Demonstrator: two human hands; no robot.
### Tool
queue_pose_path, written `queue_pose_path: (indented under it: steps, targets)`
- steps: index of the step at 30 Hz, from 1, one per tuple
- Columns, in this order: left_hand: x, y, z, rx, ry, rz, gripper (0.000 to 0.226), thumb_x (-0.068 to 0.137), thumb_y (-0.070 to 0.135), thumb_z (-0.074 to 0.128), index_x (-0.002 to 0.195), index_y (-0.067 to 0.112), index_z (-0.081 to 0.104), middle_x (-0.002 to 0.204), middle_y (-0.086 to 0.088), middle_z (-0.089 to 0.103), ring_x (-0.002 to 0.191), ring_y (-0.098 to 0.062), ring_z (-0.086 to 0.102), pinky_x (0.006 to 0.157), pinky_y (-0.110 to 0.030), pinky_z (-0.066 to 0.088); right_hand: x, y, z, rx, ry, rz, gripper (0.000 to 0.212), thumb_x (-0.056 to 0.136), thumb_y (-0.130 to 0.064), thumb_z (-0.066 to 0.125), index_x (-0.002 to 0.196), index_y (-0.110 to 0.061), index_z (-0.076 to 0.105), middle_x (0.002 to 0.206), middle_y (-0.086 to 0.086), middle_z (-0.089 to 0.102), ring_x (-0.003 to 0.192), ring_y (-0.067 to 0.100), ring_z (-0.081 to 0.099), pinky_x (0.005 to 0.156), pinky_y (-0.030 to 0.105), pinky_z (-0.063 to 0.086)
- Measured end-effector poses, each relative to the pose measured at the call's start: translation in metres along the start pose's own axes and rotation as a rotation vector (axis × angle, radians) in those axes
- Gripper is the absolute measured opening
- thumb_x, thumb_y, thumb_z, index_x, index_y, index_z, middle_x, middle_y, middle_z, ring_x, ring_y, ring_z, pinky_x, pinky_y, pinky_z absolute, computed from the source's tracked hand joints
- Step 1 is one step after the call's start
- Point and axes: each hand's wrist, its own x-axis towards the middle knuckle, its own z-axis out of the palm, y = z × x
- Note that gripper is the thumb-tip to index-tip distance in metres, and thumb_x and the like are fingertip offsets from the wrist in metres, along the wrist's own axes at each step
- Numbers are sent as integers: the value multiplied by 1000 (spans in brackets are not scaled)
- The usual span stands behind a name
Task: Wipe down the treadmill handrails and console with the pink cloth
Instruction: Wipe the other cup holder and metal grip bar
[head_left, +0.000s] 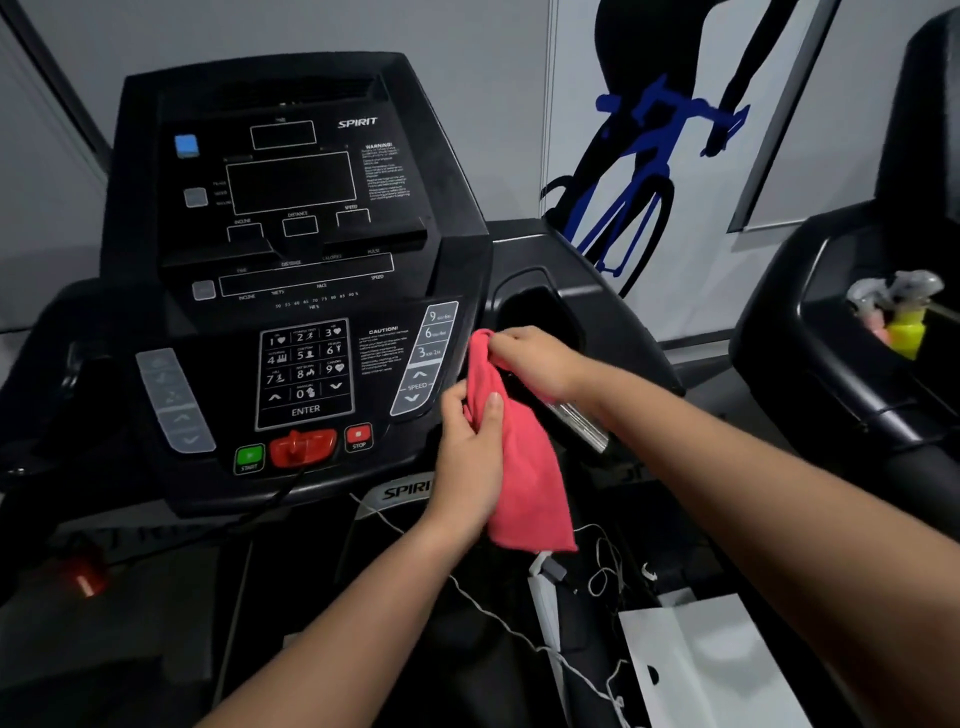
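Note:
The pink cloth (524, 473) hangs lengthwise in front of the black treadmill console (291, 249), to the right of its keypad. My right hand (535, 358) pinches the cloth's top end near the speed buttons. My left hand (470, 452) grips the cloth's middle from the left, thumb lying over it. A silver pulse grip of the right handrail (582, 426) shows just behind the cloth, partly hidden by my right wrist. The left handrail (31, 374) is dark and hard to make out.
A red safety key (304, 447) sits between the green start and red stop buttons. A cup holder (540, 312) opens right of the console. A second treadmill (857, 364) at right holds a spray bottle (904, 322). A white bag (711, 670) and cords lie below.

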Motion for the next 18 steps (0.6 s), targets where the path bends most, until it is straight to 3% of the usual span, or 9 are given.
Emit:
queue_pose_path:
  steps: [2,5,7,9,11,13,15,18]
  targets:
    - [0,9,17,48,98,60,10,99,19,47,102,27,42,105,6,57,94,-1,56,84,-13,45,-4,13,3,-71,76,-68,31,97,-28,39,68,-20,43,67,-5,48,60,7,44,62,29,36]
    - [3,10,35,114,214,160,19,99,14,44,118,15,43,122,-5,55,109,-13,54,93,-21,43,-10,26,4,-127,68,-145,38,98,-40,29,94,-9,51,87,6,56,80,20,55,80,38,43]
    - [6,8,40,201,272,214,28,99,16,44,127,10,45,124,-4,50,106,-9,48,92,-18,39,-11,26,1,-117,25,-171,50,97,-38,23,104,2,52,95,13,54,85,26,52,84,40,44]
    - [11,9,42,322,316,194,33,99,24,45,130,12,48,116,1,41,99,-8,43,83,-10,32,-6,24,-6,-29,-56,-124,38,100,-30,24,91,-4,51,89,11,52,81,21,48,81,33,40]
    - [20,10,39,479,342,241,33,96,34,48,122,14,55,106,1,39,99,-16,45,85,-19,34,-2,22,-13,122,-108,5,44,103,-29,24,72,-12,49,74,3,53,68,13,48,69,25,40]
    - [32,9,36,595,357,307,28,94,35,51,106,12,60,99,0,38,97,-17,41,90,-24,32,5,25,-17,253,-161,137,44,102,-30,24,69,-18,52,67,-4,52,61,5,46,56,15,41]
    - [43,5,32,543,359,262,26,94,35,48,89,12,59,95,0,40,95,-20,43,91,-27,33,7,21,-21,284,-237,190,40,101,-32,26,79,-18,57,72,-5,56,65,5,51,55,15,42]
    - [47,1,33,326,376,110,23,100,23,39,87,12,54,99,-2,47,99,-20,47,98,-35,35,10,18,-20,335,-283,196,36,101,-30,30,79,-19,56,73,0,57,66,13,53,61,25,42]
